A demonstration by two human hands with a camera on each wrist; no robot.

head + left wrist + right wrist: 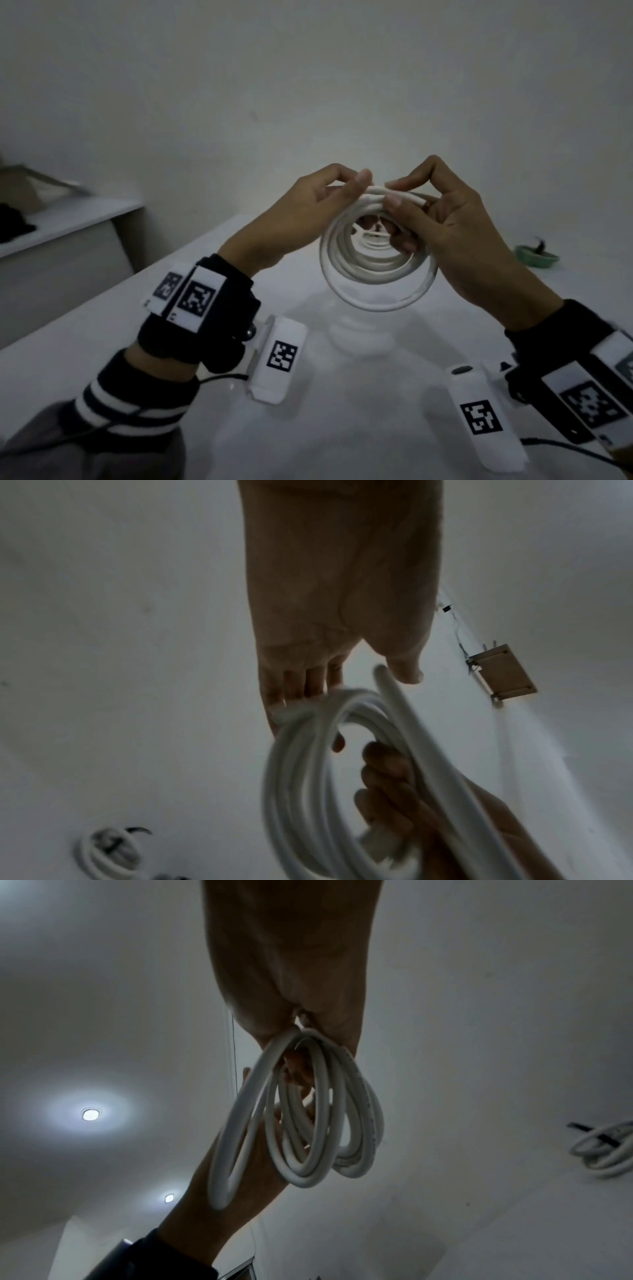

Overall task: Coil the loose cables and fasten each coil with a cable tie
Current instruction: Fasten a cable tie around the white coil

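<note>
Both hands are closed on the coil at frame centre: left hand and right hand pinch its top, so the loops are kept gathered for tying.

We wear black wrist straps on both arms, each carrying white plates printed with black square code markers. White camera housings hang below each wrist, also marked, and thin black cables trail from them. Our left sleeve is dark with white stripes.
</note>
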